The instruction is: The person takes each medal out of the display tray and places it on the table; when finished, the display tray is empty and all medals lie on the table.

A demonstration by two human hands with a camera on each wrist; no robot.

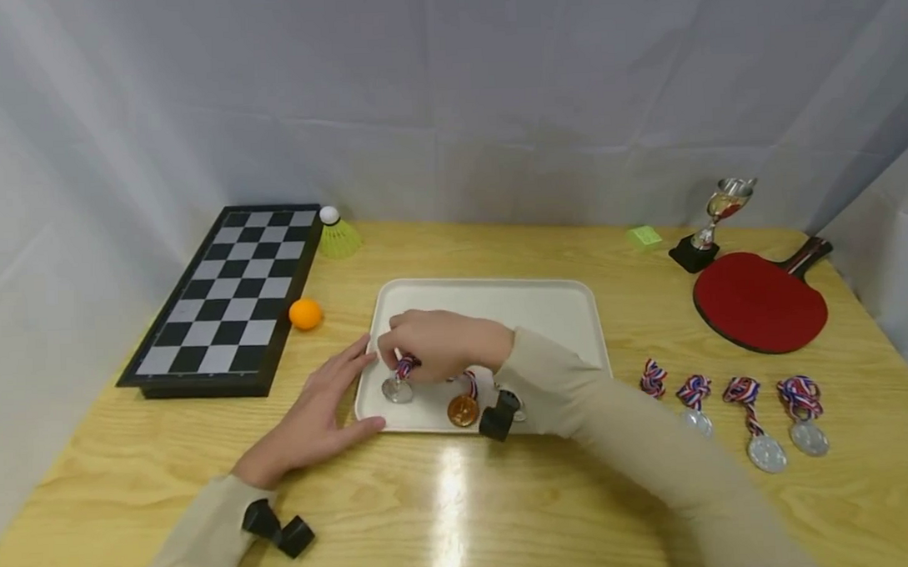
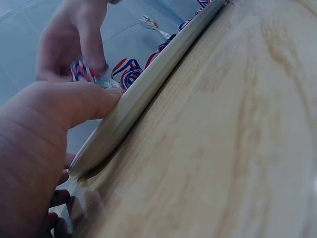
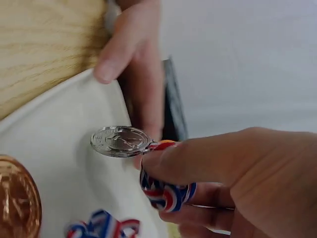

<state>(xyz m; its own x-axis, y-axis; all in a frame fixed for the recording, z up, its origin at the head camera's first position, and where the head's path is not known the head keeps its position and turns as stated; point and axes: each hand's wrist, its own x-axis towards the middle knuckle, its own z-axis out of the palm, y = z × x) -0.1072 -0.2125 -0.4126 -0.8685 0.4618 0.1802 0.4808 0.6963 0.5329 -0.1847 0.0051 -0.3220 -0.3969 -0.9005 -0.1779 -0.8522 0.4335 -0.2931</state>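
Observation:
In the head view my right hand [image 1: 441,344] is over the left part of a white tray [image 1: 500,303]. It pinches the bundled red, white and blue ribbon [image 3: 168,196] of a silver medal [image 1: 398,390], whose disc hangs out past the thumb in the right wrist view. My left hand [image 1: 319,413] rests at the tray's left side, fingers straight along the edge and thumb [image 2: 101,101] at the front rim. A bronze medal [image 1: 463,411] lies in the tray near its front edge. Another medal [image 1: 519,410] beside it is mostly hidden by my right wrist.
Several silver medals [image 1: 767,453] with bundled ribbons lie right of the tray. Behind them are a red table tennis bat [image 1: 758,302], a trophy cup [image 1: 715,220] and a small green block [image 1: 645,236]. Leftward are a chessboard [image 1: 232,291], an orange ball [image 1: 306,314] and a shuttlecock [image 1: 338,236].

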